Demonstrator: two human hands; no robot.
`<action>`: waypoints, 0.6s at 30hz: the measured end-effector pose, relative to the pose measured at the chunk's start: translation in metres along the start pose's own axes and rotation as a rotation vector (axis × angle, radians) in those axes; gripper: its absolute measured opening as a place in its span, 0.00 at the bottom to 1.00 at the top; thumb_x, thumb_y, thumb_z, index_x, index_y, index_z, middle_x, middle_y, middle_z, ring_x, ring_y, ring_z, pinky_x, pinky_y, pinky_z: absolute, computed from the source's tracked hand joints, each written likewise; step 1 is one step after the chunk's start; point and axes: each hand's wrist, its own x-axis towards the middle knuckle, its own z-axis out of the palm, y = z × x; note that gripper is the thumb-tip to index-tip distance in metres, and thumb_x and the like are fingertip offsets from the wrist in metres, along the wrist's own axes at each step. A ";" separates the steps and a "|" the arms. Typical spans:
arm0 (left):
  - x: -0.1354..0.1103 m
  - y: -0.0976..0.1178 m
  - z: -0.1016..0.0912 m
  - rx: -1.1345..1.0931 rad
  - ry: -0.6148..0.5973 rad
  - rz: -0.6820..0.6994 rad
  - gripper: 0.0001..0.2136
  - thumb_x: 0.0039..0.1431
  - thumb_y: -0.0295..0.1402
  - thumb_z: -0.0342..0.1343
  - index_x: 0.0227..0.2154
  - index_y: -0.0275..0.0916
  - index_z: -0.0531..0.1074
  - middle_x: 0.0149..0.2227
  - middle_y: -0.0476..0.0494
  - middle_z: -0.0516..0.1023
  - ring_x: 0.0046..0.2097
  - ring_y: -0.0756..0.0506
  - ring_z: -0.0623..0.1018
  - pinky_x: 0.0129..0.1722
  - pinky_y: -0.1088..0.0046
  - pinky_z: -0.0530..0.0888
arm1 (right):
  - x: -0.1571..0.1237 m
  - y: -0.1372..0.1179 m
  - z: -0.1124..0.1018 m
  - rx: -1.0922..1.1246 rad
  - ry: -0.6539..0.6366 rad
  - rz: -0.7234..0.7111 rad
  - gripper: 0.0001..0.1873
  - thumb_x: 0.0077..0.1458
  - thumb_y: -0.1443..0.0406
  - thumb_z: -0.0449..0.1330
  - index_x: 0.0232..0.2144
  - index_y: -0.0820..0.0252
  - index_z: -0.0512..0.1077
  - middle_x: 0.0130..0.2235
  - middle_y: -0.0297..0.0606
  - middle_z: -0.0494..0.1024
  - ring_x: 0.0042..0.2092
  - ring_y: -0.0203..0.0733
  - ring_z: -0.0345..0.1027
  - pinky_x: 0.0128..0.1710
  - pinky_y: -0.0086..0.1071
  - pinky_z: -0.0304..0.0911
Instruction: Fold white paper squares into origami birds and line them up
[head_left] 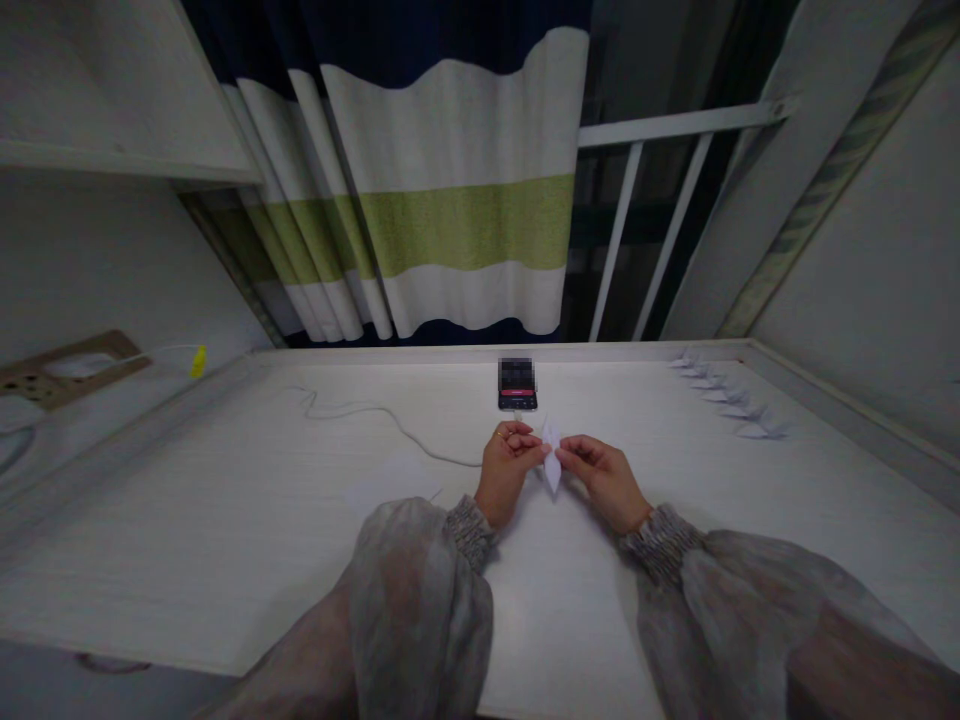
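Folded paper: the narrow, pointed slip of white paper (553, 472) stands near the centre of the frame, upright between my hands, just above the desk.
Left fingers: my left hand (504, 480) pinches its left side between thumb and forefinger, the other fingers curled.
Right fingers: my right hand (609, 482) pinches its right side, thumb against forefinger.
Progress: this piece looks part-folded to me; its creases are made, but it lacks the spread points of those in the row. How many folds are left I cannot tell.
Row: several spiky, folded white paper figures (741, 409) line the right of the frame, looking finished.
Phone: a black smartphone with a red bar (517, 378) lies just beyond my hands.
Cable: a thin white cord (454, 461) winds left from my left wrist.
Desk: a pale, white-painted wooden top (247, 520) lies under everything.
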 end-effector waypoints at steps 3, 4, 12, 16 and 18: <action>0.001 -0.001 -0.002 0.023 -0.012 -0.007 0.18 0.34 0.27 0.62 0.31 0.36 0.61 0.22 0.54 0.70 0.24 0.55 0.70 0.28 0.77 0.66 | 0.000 -0.002 0.001 0.050 -0.009 0.060 0.14 0.37 0.56 0.61 0.21 0.62 0.68 0.21 0.31 0.69 0.24 0.33 0.59 0.25 0.28 0.56; 0.002 -0.001 -0.002 0.034 -0.021 -0.013 0.19 0.34 0.27 0.62 0.31 0.36 0.61 0.22 0.54 0.70 0.24 0.55 0.70 0.28 0.77 0.66 | 0.000 -0.002 0.001 0.061 -0.009 0.077 0.13 0.37 0.57 0.61 0.20 0.62 0.68 0.20 0.31 0.68 0.23 0.32 0.59 0.24 0.28 0.55; 0.006 0.001 -0.009 0.079 -0.110 -0.043 0.22 0.32 0.27 0.63 0.32 0.37 0.59 0.21 0.55 0.71 0.23 0.54 0.70 0.27 0.76 0.67 | 0.000 -0.008 -0.001 0.067 -0.009 0.144 0.12 0.34 0.60 0.63 0.19 0.64 0.70 0.18 0.30 0.68 0.22 0.30 0.57 0.24 0.27 0.52; 0.006 0.003 -0.010 0.071 -0.135 -0.058 0.21 0.34 0.25 0.62 0.33 0.36 0.60 0.20 0.56 0.69 0.22 0.56 0.69 0.27 0.78 0.66 | 0.000 -0.009 -0.001 0.030 -0.026 0.100 0.12 0.36 0.59 0.62 0.19 0.64 0.68 0.18 0.29 0.66 0.21 0.30 0.56 0.23 0.27 0.52; 0.006 0.002 -0.010 0.059 -0.153 -0.086 0.21 0.34 0.25 0.62 0.33 0.36 0.61 0.19 0.57 0.69 0.22 0.56 0.68 0.27 0.78 0.66 | -0.001 -0.009 -0.001 -0.003 -0.031 0.070 0.13 0.39 0.58 0.60 0.17 0.63 0.67 0.17 0.29 0.65 0.21 0.30 0.55 0.23 0.27 0.51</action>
